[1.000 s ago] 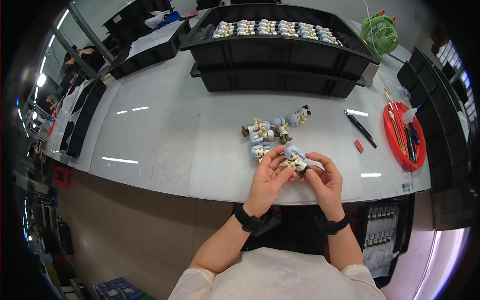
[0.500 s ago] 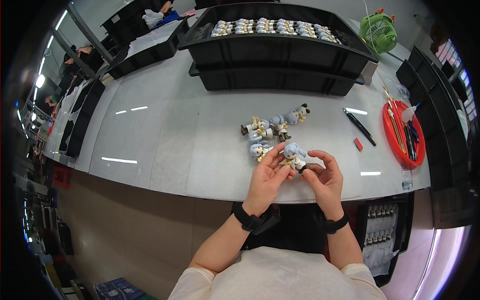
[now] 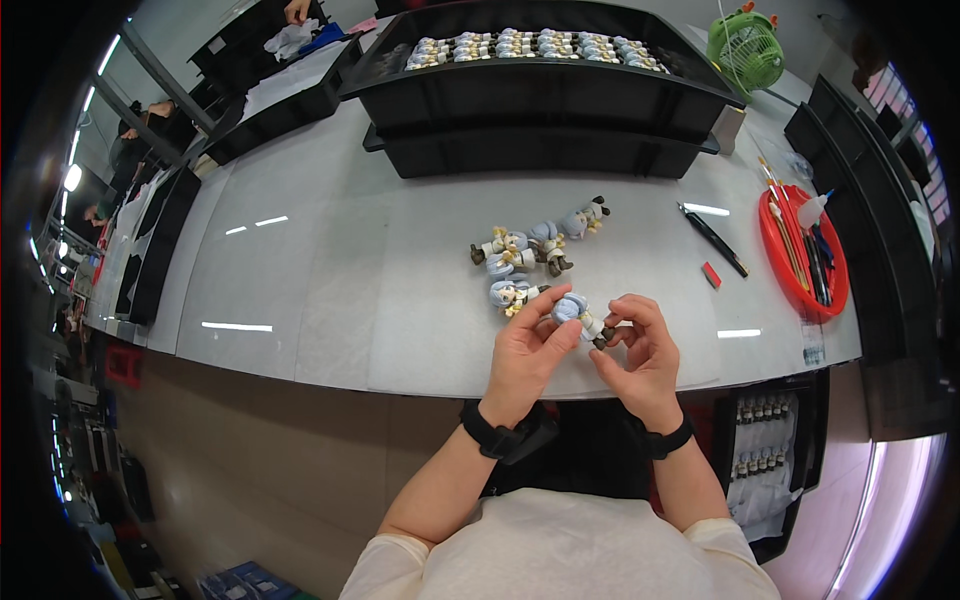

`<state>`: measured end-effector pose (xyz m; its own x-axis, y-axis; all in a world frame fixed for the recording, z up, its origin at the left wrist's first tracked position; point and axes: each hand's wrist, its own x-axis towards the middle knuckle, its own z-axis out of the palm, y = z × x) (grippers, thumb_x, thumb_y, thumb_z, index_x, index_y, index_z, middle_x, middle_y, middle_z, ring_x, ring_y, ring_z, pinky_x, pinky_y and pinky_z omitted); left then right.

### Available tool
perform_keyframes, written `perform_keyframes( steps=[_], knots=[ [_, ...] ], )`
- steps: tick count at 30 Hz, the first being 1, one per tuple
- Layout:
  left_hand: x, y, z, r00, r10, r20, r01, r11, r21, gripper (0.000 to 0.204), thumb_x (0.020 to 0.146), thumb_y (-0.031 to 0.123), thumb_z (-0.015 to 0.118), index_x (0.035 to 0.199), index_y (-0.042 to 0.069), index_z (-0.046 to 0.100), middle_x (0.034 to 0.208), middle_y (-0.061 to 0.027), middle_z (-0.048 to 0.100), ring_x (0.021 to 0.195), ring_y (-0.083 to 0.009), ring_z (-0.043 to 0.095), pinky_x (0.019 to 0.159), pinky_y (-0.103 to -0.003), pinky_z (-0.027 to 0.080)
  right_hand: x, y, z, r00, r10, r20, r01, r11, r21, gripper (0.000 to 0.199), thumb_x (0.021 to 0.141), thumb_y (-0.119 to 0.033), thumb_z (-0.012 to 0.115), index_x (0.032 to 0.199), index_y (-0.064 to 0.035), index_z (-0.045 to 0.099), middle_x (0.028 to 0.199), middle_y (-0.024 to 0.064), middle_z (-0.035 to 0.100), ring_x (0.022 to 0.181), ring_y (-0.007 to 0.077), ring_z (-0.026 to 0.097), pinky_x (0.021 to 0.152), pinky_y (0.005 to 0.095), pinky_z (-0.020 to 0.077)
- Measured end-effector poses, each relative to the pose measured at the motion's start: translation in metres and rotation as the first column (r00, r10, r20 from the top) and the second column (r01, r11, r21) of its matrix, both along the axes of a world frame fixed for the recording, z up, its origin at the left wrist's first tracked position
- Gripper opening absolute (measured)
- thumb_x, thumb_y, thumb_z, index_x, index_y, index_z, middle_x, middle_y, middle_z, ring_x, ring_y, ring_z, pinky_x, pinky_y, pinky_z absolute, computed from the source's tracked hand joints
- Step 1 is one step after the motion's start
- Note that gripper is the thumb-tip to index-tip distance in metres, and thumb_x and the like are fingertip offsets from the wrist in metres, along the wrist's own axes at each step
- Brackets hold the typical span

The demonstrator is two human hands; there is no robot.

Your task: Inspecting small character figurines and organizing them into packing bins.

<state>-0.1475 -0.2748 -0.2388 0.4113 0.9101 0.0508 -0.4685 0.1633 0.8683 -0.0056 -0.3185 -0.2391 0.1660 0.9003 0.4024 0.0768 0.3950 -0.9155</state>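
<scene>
A small doll figurine (image 3: 571,308) with pale blue hair, a white outfit and dark shoes is held between my hands just above the table's front part. My left hand (image 3: 528,352) pinches its head between thumb and fingers. At the feet end, my right hand (image 3: 645,358) has its fingers curled around the dark shoes. The hair side of the head shows; its face is out of sight. Beyond my left fingertips lies a similar figurine (image 3: 508,294), face up. Several more of the same kind lie in a loose cluster behind it, among them one figurine (image 3: 583,219) at the far right.
Black stacked crates (image 3: 540,120) hold rows of figurines at the back. On the right are a pen-like tool (image 3: 714,240), a red block (image 3: 711,274), a red tray (image 3: 839,292) with brushes and a bottle, and a green fan (image 3: 745,52). A lower crate (image 3: 812,440) holds more figurines.
The held figurine has been turned, so its face no longer shows and the hair does. My right fingers have shifted around its feet. The whole view has moved slightly.
</scene>
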Motion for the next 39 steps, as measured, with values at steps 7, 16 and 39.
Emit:
perform_keyframes(
  steps=[7,16,39],
  knots=[
    [-0.002,0.0,-0.002,0.996,-0.085,-0.04,0.09,0.986,0.14,0.039,0.076,-0.011,0.05,0.113,0.0,0.051,0.115,-0.0099,0.051,0.105,-0.0152,0.049,0.087,-0.027,0.04,0.011,-0.007,0.007,0.974,0.049,-0.22,-0.123,0.934,-0.336,0.029,0.079,0.0,0.053,0.108,-0.0014,0.052,0.094,0.0054,0.057,0.084,0.0107,0.054,0.068,0.0218,0.0431],
    [0.003,-0.013,0.0,0.943,-0.06,-0.326,0.192,0.901,0.389,0.039,0.073,-0.014,0.045,0.106,0.002,0.057,0.123,-0.0172,0.046,0.11,-0.0228,0.046,0.087,-0.03,0.04,0.048,-0.072,0.024,0.983,0.165,-0.08,-0.179,0.958,-0.224,0.029,0.073,0.003,0.057,0.102,0.0011,0.054,0.086,0.0119,0.061,0.081,0.0176,0.058,0.074,0.0273,0.0459],
    [0.014,-0.014,-0.006,0.827,0.0,-0.563,0.221,0.919,0.325,0.028,0.082,-0.005,0.045,0.108,-0.004,0.053,0.112,-0.0106,0.054,0.095,-0.0131,0.051,0.083,-0.023,0.041,0.186,-0.48,-0.181,0.751,-0.046,0.659,0.626,-0.269,-0.732,0.04,0.05,-0.008,0.076,0.087,-0.006,0.061,0.088,0.0115,0.063,0.087,0.0269,0.059,0.076,0.0333,0.0468]
  ],
)
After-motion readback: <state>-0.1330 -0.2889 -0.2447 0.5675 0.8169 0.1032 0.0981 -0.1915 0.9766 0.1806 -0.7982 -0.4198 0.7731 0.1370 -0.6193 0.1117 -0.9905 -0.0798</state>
